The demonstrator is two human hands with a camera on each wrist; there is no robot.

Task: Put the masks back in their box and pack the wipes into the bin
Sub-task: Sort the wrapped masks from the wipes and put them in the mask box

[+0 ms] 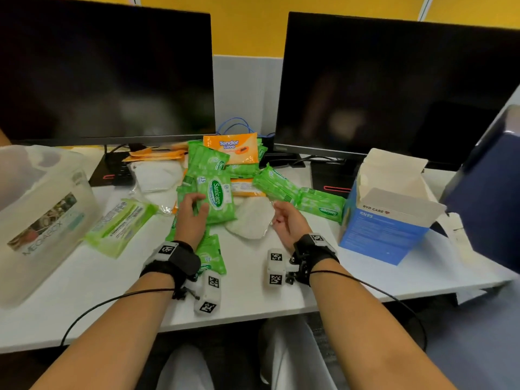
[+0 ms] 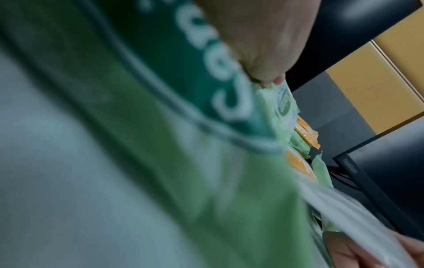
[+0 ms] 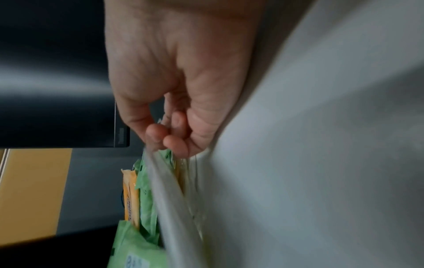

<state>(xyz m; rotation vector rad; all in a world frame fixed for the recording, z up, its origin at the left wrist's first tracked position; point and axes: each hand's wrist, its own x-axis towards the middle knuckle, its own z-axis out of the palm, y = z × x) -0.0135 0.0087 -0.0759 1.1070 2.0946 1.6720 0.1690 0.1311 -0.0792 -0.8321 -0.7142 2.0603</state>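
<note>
Mid-desk: left hand (image 1: pixel 191 213) grips green wipes pack (image 1: pixel 216 198), soft, slippery film; hold its edges. Right hand (image 1: pixel 284 220) pinches bagged mask's (image 1: pixel 251 220) wrapper corner; light, floppy.

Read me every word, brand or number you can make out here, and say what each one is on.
"Sanicare": green wipes pack under the left hand.
"15": same pack, top corner.
"Tender Love": orange pack.
"BYD CARE": flap of the blue mask box.
"KN95": box front; the small print below is unreadable.
"MEGABOX": clear bin.
Print on the face-down pack: too blurred.
</note>
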